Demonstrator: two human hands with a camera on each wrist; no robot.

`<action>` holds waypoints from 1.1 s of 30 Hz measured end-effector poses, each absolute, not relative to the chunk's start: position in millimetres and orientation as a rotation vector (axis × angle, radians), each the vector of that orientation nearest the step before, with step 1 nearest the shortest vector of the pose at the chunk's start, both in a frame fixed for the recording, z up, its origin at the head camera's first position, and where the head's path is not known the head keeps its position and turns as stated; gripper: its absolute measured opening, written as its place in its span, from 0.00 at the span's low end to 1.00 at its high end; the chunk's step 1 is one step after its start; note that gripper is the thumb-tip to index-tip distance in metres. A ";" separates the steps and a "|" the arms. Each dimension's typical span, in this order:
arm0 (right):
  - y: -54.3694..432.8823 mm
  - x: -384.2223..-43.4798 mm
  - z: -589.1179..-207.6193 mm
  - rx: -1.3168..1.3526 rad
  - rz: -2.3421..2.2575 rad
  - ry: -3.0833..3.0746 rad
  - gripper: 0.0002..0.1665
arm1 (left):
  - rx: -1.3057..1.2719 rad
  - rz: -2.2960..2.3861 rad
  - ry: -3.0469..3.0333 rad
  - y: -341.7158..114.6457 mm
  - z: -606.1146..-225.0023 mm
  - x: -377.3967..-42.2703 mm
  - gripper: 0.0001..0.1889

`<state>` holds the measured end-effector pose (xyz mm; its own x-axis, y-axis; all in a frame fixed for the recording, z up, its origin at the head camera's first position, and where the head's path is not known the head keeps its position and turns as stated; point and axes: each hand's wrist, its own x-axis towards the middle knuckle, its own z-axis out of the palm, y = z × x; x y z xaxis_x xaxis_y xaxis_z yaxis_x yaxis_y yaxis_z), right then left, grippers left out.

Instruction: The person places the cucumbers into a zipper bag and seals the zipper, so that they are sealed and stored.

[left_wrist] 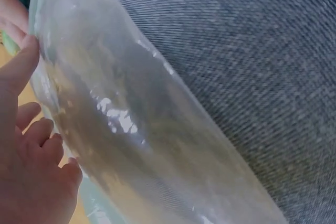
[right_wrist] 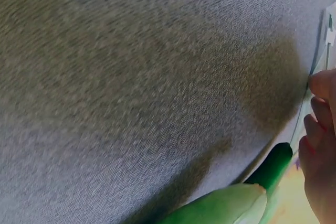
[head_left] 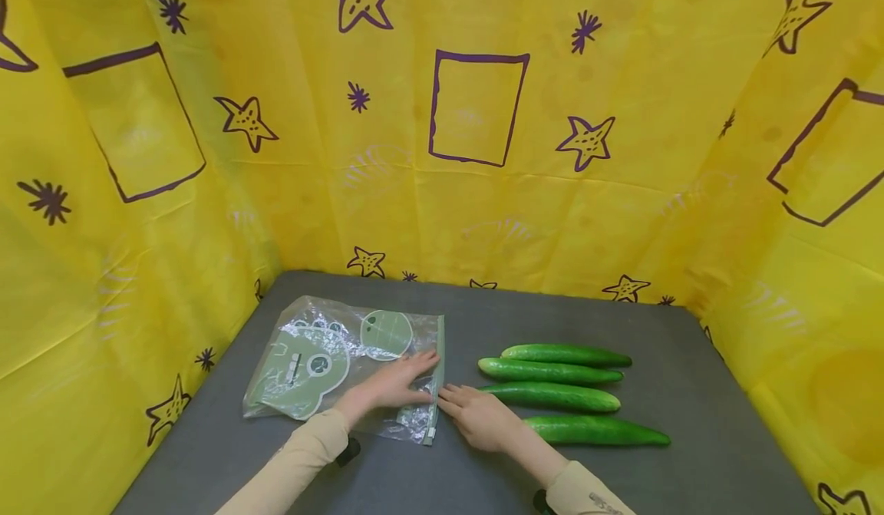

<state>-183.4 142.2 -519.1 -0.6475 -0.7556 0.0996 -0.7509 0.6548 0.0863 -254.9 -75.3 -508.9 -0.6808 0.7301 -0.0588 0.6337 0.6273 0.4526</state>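
A clear zip bag (head_left: 311, 369) with green prints lies flat on the left side of the table, its green zip edge (head_left: 440, 338) facing right. Across the bag near that edge rests my left hand (head_left: 395, 383), fingers spread and fairly straight. My right hand (head_left: 483, 417) reaches in from the right, and its extended fingertips touch the zip edge beside the left thumb. In the left wrist view the left thumb (left_wrist: 26, 64) lies against the edge. A zip slider (head_left: 431, 432) sits at the near end. Right beside the right hand is a cucumber (head_left: 601, 430), partly covered by the forearm.
Several cucumbers lie in a stack of rows on the right, among them a far one (head_left: 566, 355) and a middle one (head_left: 559, 396). The grey table (head_left: 663, 484) is enclosed by a yellow patterned curtain (head_left: 483, 216) at the back and sides.
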 end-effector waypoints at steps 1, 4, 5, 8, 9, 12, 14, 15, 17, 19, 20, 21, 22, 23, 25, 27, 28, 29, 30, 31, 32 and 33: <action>141.4 -183.4 -519.3 1.256 -0.062 -2.744 0.24 | 1.109 0.591 2.613 -75.2 -509.6 -254.9 0.40; 139.1 -183.6 -519.8 1.257 -0.089 -2.756 0.23 | 1.080 0.585 2.610 -75.0 -511.9 -255.1 0.39; 138.5 -183.9 -520.3 1.257 -0.097 -2.760 0.23 | 1.074 0.593 2.608 -74.9 -513.0 -255.2 0.39; 137.6 -183.8 -521.1 1.250 -0.129 -2.767 0.23 | 1.062 0.604 2.605 -74.2 -515.7 -255.5 0.39; 137.4 -183.6 -521.5 1.248 -0.134 -2.767 0.23 | 1.063 0.608 2.607 -73.8 -516.6 -255.6 0.39; 136.7 -182.6 -521.5 1.241 -0.129 -2.769 0.24 | 1.069 0.613 2.616 -73.0 -518.5 -255.3 0.39; 135.7 -181.9 -520.9 1.236 -0.113 -2.780 0.24 | 1.080 0.619 2.627 -73.0 -519.4 -255.3 0.38; 135.0 -181.7 -520.5 1.231 -0.103 -2.792 0.25 | 1.090 0.625 2.633 -73.1 -520.0 -255.5 0.38; 133.1 -181.7 -519.8 1.219 -0.087 -2.824 0.25 | 1.110 0.641 2.651 -74.1 -520.9 -255.7 0.38; 130.2 -181.5 -518.3 1.199 -0.081 -2.867 0.26 | 1.120 0.662 2.670 -75.3 -522.4 -256.2 0.37; 128.6 -181.5 -517.4 1.191 -0.081 -2.889 0.26 | 1.124 0.672 2.684 -76.0 -523.4 -256.5 0.37; 127.2 -181.5 -516.8 1.185 -0.080 -2.905 0.26 | 1.125 0.685 2.697 -76.7 -524.5 -256.9 0.37; 125.9 -181.6 -516.2 1.180 -0.079 -2.919 0.26 | 1.125 0.698 2.711 -77.3 -525.4 -257.3 0.37; 124.7 -181.7 -515.5 1.176 -0.077 -2.931 0.26 | 1.123 0.713 2.721 -77.5 -526.3 -257.8 0.37; 123.4 -181.9 -514.2 1.174 -0.077 -2.945 0.26 | 1.121 0.752 2.736 -77.5 -527.3 -258.9 0.36; 123.6 -182.2 -513.9 1.171 -0.063 -2.956 0.26 | 1.117 0.779 2.737 -76.6 -527.6 -260.0 0.35; 124.1 -182.3 -514.0 1.168 -0.054 -2.961 0.25 | 1.115 0.799 2.731 -75.8 -527.0 -260.3 0.34; 124.5 -182.4 -513.6 1.166 -0.049 -2.960 0.25 | 1.113 0.821 2.722 -75.1 -526.0 -260.6 0.34; 125.1 -182.4 -513.4 1.165 -0.047 -2.958 0.25 | 1.116 0.845 2.713 -74.3 -524.8 -260.7 0.33; 125.8 -182.6 -513.3 1.161 -0.042 -2.955 0.25 | 1.118 0.862 2.705 -73.5 -523.3 -260.8 0.32; 126.3 -182.7 -513.3 1.158 -0.039 -2.951 0.25 | 1.126 0.879 2.695 -72.9 -521.9 -260.9 0.32; 126.9 -182.8 -513.4 1.155 -0.036 -2.948 0.25 | 1.133 0.895 2.686 -72.3 -520.4 -261.1 0.31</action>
